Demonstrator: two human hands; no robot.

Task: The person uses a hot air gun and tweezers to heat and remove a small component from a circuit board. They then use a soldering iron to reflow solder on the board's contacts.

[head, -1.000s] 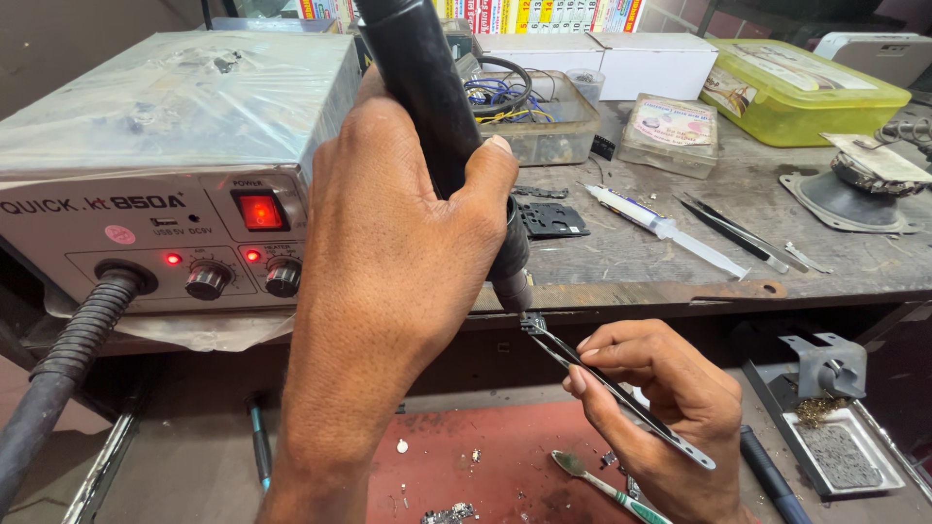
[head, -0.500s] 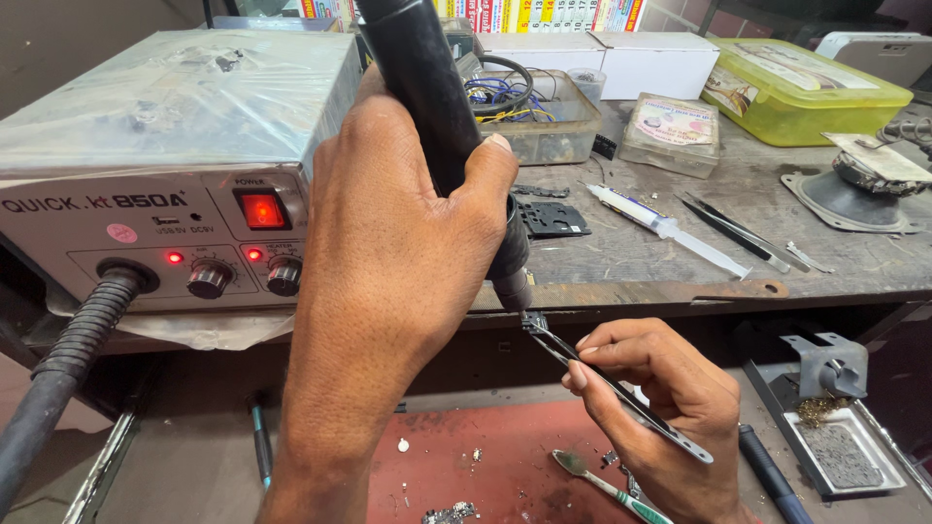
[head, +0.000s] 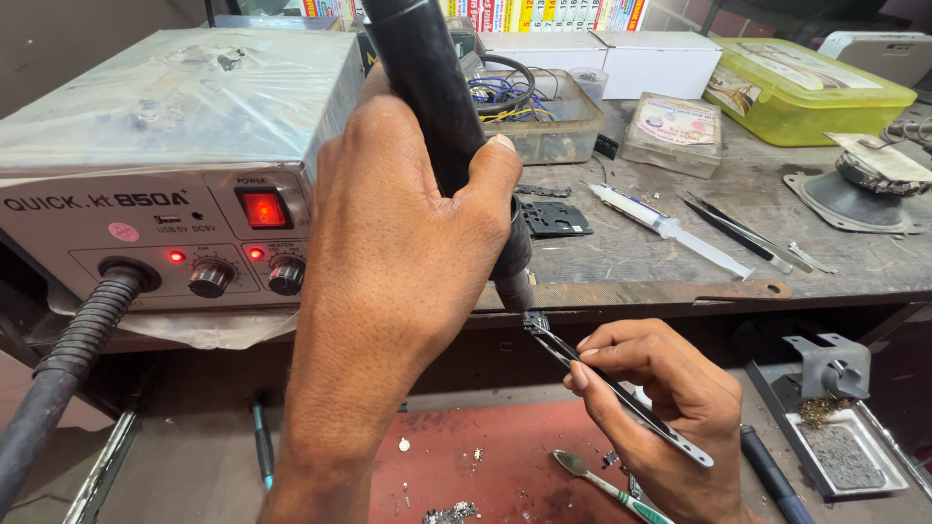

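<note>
At the centre of the frame the left hand is wrapped tight around the black hot-air handpiece, its nozzle tip pointing down at a small component just below the bench edge. The right hand, lower right, pinches metal tweezers closed on that component. Nothing has visibly shifted since the earlier frames: both hands and the nozzle stay put. The grey rework station sits at upper left with its red switch lit; a syringe lies on the bench right of centre.
</note>
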